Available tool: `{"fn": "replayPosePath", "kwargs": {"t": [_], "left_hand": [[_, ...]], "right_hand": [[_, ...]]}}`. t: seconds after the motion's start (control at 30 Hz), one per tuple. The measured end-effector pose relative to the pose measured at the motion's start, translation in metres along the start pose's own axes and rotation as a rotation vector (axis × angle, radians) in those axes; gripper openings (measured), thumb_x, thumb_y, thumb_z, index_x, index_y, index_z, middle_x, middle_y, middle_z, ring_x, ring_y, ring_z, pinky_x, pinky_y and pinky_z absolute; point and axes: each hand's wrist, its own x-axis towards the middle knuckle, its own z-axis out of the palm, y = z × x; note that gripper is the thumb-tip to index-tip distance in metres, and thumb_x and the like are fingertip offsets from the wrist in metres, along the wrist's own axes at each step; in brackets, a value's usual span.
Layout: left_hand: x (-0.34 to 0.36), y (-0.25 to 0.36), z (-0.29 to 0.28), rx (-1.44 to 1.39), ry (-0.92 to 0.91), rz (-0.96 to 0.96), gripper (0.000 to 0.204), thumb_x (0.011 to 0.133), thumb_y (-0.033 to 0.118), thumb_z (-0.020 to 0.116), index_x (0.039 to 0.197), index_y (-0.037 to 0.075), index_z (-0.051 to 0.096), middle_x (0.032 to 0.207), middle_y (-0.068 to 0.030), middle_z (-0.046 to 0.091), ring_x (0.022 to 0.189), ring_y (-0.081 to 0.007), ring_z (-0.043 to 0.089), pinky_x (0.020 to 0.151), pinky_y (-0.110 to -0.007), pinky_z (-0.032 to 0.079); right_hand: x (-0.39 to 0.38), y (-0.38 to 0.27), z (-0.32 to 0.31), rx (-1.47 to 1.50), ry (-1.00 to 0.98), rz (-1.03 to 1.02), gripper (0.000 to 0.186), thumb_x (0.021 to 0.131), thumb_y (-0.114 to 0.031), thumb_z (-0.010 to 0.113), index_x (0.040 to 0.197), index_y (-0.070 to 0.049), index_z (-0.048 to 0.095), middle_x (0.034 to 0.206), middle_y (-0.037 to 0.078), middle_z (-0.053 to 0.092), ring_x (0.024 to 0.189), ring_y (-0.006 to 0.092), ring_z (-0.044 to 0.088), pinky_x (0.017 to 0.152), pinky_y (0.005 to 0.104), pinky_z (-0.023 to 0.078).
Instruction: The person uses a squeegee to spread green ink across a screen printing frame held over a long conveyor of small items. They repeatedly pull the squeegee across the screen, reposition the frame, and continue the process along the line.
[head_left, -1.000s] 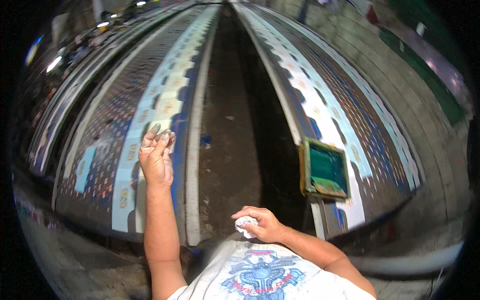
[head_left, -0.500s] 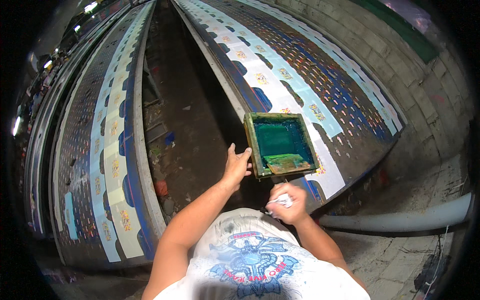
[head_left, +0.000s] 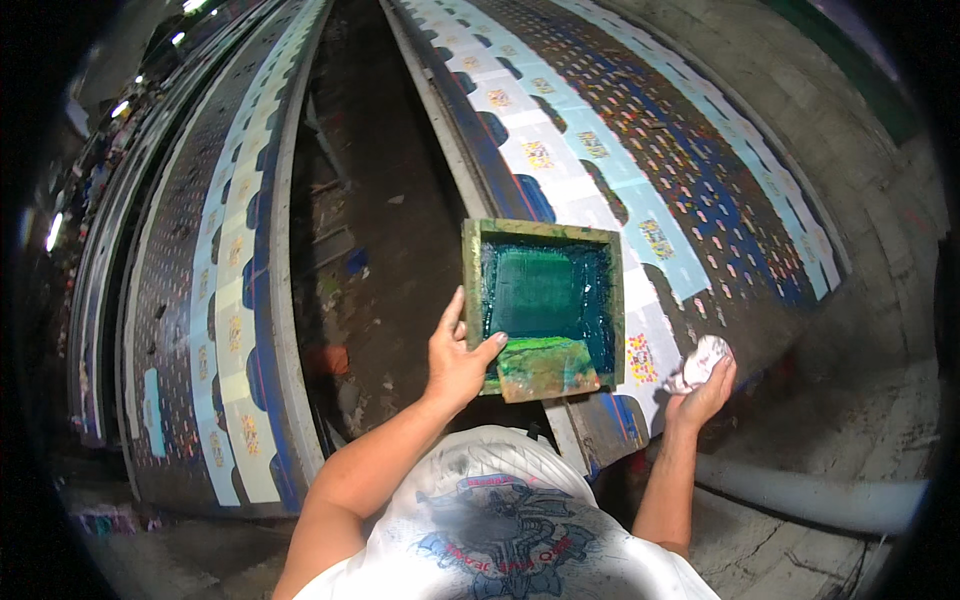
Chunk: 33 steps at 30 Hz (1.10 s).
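Wooden frame (head_left: 472, 285), square and stained green, at the near left edge of the right table (head_left: 755, 315), jutting partly over the dark walkway (head_left: 390, 215); cannot tell whether resting on the table or lifted. Inside it, dark green ink (head_left: 535, 290) across the bottom, and at the near side a flat scraper (head_left: 547, 375) smeared with green and brown, slanting over the near rim. At the frame's near left corner, left hand (head_left: 456, 360), gripping the side, thumb on top beside the scraper, fingers along the outer wall. To the right, well apart from the frame, right hand (head_left: 700, 400), closed around a crumpled white wad (head_left: 706, 362), above the near end of the right table. Beneath and beyond the frame, running far, white fabric (head_left: 592, 207) with multicoloured prints, beside light blue pieces (head_left: 683, 268). On the left table (head_left: 180, 487), pale yellow fabric (head_left: 243, 385) next to more blue.
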Motion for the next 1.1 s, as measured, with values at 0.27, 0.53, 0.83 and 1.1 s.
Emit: {"fn": "replayPosePath", "kwargs": {"t": [0.27,0.53,0.83,1.1], "left_hand": [[-0.054,0.06,-0.086,-0.112,0.051,0.143,0.087,0.098,-0.003,0.083,0.173,-0.003,0.04,0.164,-0.0124,0.06,0.148,-0.0204,0.057,0.13,-0.04,0.042],[-0.109,0.068,-0.151,-0.271,0.284,0.237,0.082,0.101,0.011,0.088,0.169,-0.002,0.045,0.156,-0.0098,0.065,0.142,-0.0186,0.06,0.125,-0.038,0.043],[-0.183,0.062,-0.246,-0.118,0.622,0.343,0.081,0.103,0.008,0.085,0.172,-0.003,0.042,0.161,-0.0094,0.062,0.144,-0.0171,0.058,0.126,-0.036,0.042],[-0.241,0.063,-0.29,-0.134,0.873,0.328,0.079,0.105,0.004,0.081,0.173,-0.003,0.041,0.161,-0.0097,0.062,0.145,-0.0173,0.058,0.125,-0.037,0.045]], "right_hand": [[-0.055,0.046,0.129,0.398,-0.782,0.516,0.066,0.114,-0.021,0.05,0.174,0.002,0.037,0.174,0.025,0.047,0.158,0.0371,0.051,0.131,0.0546,0.044],[-0.167,0.056,0.236,0.226,-1.182,0.692,0.072,0.114,-0.035,0.05,0.175,0.001,0.037,0.177,0.024,0.043,0.161,0.0381,0.048,0.132,0.0552,0.042],[-0.278,0.062,0.266,0.299,-1.856,0.832,0.079,0.113,-0.049,0.048,0.175,0.0,0.037,0.18,0.022,0.04,0.162,0.0384,0.045,0.133,0.0561,0.039],[-0.368,0.071,0.331,0.551,-2.357,1.112,0.087,0.113,-0.06,0.046,0.176,-0.002,0.037,0.182,0.02,0.038,0.164,0.0387,0.043,0.134,0.057,0.036]]}}
